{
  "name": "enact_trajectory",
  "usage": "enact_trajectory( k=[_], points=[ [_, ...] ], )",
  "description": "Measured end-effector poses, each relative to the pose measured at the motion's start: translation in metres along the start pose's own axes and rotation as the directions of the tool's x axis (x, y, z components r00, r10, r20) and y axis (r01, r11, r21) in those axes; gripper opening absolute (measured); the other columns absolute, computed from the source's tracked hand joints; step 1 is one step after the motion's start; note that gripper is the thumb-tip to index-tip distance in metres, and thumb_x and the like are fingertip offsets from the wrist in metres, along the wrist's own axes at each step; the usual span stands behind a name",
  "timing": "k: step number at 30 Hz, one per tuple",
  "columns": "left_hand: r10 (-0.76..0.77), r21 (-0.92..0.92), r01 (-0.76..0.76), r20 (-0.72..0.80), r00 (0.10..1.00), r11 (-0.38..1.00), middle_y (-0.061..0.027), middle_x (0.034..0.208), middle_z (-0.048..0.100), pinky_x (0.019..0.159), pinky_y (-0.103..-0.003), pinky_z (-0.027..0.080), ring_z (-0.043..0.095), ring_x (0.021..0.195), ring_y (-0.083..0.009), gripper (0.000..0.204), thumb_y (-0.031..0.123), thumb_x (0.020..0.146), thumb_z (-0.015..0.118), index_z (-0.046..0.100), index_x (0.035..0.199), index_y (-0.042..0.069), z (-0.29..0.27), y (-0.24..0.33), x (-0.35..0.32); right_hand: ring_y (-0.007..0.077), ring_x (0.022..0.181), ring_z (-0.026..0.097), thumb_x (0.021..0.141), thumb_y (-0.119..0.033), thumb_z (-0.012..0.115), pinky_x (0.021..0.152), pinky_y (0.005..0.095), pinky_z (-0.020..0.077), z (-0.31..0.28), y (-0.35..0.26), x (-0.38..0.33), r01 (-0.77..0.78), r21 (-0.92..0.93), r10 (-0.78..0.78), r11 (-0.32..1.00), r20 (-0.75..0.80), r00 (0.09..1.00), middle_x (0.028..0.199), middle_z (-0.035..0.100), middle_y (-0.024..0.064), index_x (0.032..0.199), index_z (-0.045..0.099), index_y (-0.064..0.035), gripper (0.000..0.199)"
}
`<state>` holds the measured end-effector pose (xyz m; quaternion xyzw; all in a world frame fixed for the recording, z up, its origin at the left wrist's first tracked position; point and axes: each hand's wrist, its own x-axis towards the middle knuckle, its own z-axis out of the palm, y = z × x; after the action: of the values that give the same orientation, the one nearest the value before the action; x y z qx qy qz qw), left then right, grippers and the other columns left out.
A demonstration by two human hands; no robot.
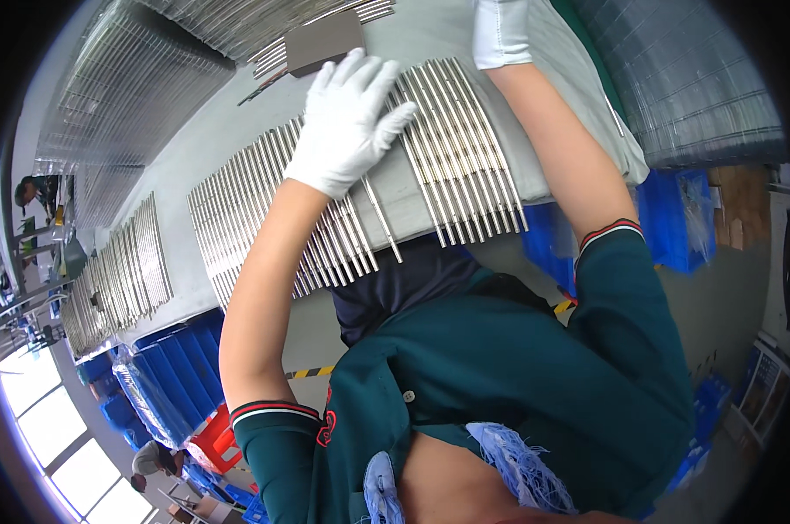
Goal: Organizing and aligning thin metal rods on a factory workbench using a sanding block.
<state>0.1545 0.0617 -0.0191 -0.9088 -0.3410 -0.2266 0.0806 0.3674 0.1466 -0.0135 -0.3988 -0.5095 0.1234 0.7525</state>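
My left hand (pixel 343 127), in a white glove, lies over a row of thin metal rods with its fingers stretched out and spread. A single rod (pixel 383 223) runs out from beneath it, apart from the rods on either side. To its left is a wide row of rods (pixel 247 205), laid side by side; a second row (pixel 456 148) lies to its right. My right hand (pixel 502 35), also gloved in white, reaches to the far side of the table, where the top edge of the picture cuts off its fingers.
A grey-brown block (pixel 325 42) sits on more rods beyond my left hand. Another rod row (pixel 120 275) lies farther left on the grey table cover (pixel 172 157). Stacked clear plastic trays (pixel 142 96) stand at the far left. Blue bins (pixel 177 367) are below the table edge.
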Motion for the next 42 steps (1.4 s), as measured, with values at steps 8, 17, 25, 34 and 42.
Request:
enact_trajectory(
  k=[8, 17, 25, 34, 42],
  points=[
    [0.064, -0.144, -0.051, 0.085, 0.994, 0.988, -0.0211, 0.134, 0.048, 0.107, -0.058, 0.028, 0.041, 0.13, -0.0389, 0.068, 0.057, 0.091, 0.046, 0.05, 0.132, 0.004, 0.048, 0.066, 0.058, 0.0297, 0.127, 0.043, 0.085, -0.047, 0.07, 0.107, 0.0378, 0.0351, -0.014, -0.005, 0.003, 0.308, -0.27, -0.293, 0.912, 0.095, 0.951, 0.134, 0.047, 0.0215, 0.137, 0.042, 0.0074, 0.08],
    [0.059, -0.097, -0.045, 0.143, 0.988, 0.994, -0.0228, 0.136, 0.048, 0.108, -0.057, 0.026, 0.039, 0.132, -0.0385, 0.071, 0.061, 0.089, 0.044, 0.051, 0.134, 0.007, 0.024, 0.036, 0.018, 0.0261, 0.124, 0.047, 0.085, -0.034, 0.074, 0.106, 0.0346, 0.0378, -0.004, -0.004, 0.0, 0.064, 0.262, -0.102, 0.963, 0.134, 0.986, 0.135, 0.047, 0.0192, 0.14, 0.036, 0.0078, 0.079],
    [-0.203, 0.004, 0.205, 0.139, 0.969, 0.979, -0.0271, 0.132, 0.047, 0.106, -0.057, 0.029, 0.041, 0.128, -0.0427, 0.068, 0.055, 0.092, 0.044, 0.047, 0.135, 0.002, -0.031, 0.015, -0.044, 0.0252, 0.127, 0.045, 0.082, -0.035, 0.076, 0.104, 0.033, 0.0396, 0.001, 0.002, -0.008, -0.057, 0.255, 0.0, 0.965, 0.218, 0.976, 0.137, 0.045, 0.0193, 0.143, 0.033, 0.0055, 0.085],
    [-0.161, -0.092, 0.219, 0.424, 0.891, 0.971, -0.0312, 0.144, 0.034, 0.112, -0.058, 0.017, 0.028, 0.138, -0.044, 0.089, 0.07, 0.083, 0.046, 0.038, 0.144, 0.005, -0.064, 0.078, -0.084, 0.0225, 0.12, 0.05, 0.086, -0.036, 0.072, 0.097, 0.0316, 0.0441, 0.001, 0.026, -0.014, -0.069, 0.085, 0.049, 0.994, 0.213, 0.976, 0.134, 0.049, 0.0163, 0.143, 0.037, 0.0022, 0.077],
    [0.002, -0.268, 0.127, 0.434, 0.901, 0.955, -0.0211, 0.142, 0.043, 0.111, -0.059, 0.019, 0.036, 0.135, -0.0392, 0.078, 0.059, 0.08, 0.059, 0.044, 0.14, 0.012, -0.059, 0.105, -0.074, 0.0236, 0.115, 0.052, 0.092, -0.044, 0.062, 0.098, 0.0328, 0.0423, -0.003, 0.033, -0.008, -0.164, -0.094, 0.176, 0.982, 0.134, 0.975, 0.13, 0.053, 0.0146, 0.139, 0.043, 0.0007, 0.068]
  ],
)
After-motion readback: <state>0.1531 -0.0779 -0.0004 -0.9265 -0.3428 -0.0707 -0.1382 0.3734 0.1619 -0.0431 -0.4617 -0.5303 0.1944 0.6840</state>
